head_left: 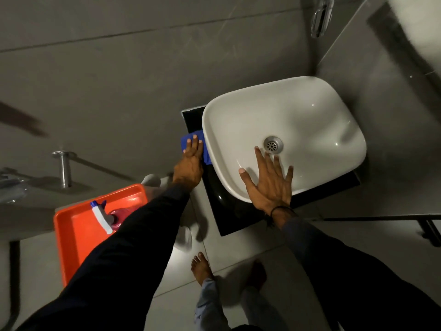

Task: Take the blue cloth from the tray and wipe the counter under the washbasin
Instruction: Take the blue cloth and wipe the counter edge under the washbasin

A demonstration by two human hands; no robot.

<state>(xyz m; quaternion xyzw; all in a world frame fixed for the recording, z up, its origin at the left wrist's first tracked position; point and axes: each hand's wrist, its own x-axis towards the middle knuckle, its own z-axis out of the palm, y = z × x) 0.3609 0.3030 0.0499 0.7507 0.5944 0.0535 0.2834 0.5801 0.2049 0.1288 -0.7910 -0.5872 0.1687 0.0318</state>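
The blue cloth lies on the black counter at the left side of the white washbasin. My left hand presses flat on the cloth, fingers stretched forward, right beside the basin's wall. My right hand rests spread and flat on the basin's near rim, its fingertips close to the metal drain. The orange tray sits lower left, partly hidden by my left sleeve.
A spray bottle with a white and blue head lies in the tray. A metal fitting juts from the grey tiled wall at left, a chrome fixture at top right. My bare feet stand on the floor tiles.
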